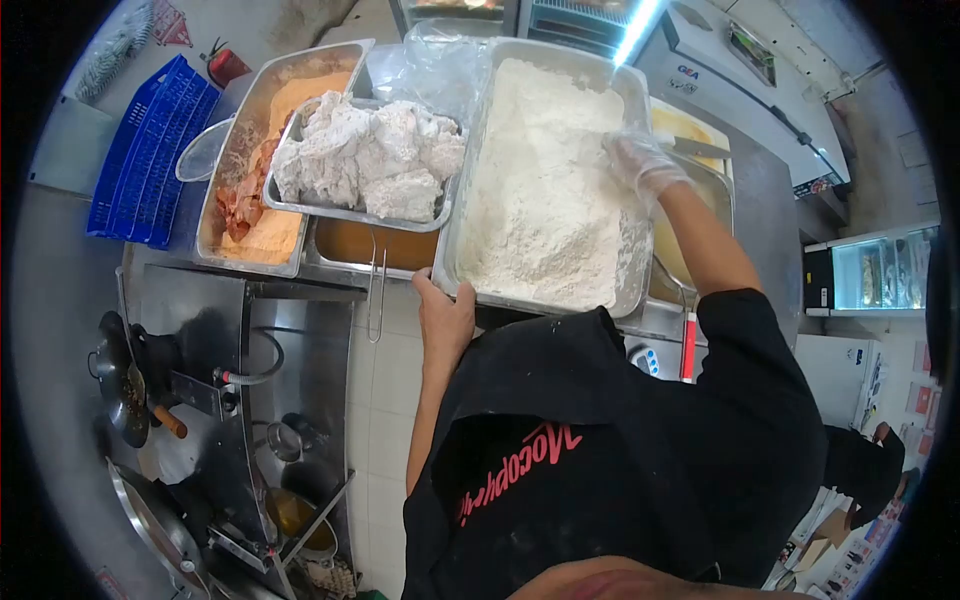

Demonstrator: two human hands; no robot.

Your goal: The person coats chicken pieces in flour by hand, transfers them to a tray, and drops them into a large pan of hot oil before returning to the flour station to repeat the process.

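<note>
A deep metal tray (463, 190) full of white flour (550, 180) lies in front of me. My left hand (447, 312), bare, grips the tray's near left corner, with thumb and fingers on the rim. Over the flour's right side is my right hand (640, 165), in a clear plastic glove; its fingertips are blurred and partly hidden against the flour. To the left, a smaller metal pan (350, 211) holds a heap of flour-coated pieces (370, 155), probably meat. It rests across the neighbouring containers.
Far left, a long pan (205, 235) holds orange powder and reddish meat (243, 200). Brown liquid (375, 245) fills a container below the coated pieces. A knife (700, 148) lies right of the flour. Blue crates (150, 150), a wok (120, 385) and another person (865, 465) are farther off.
</note>
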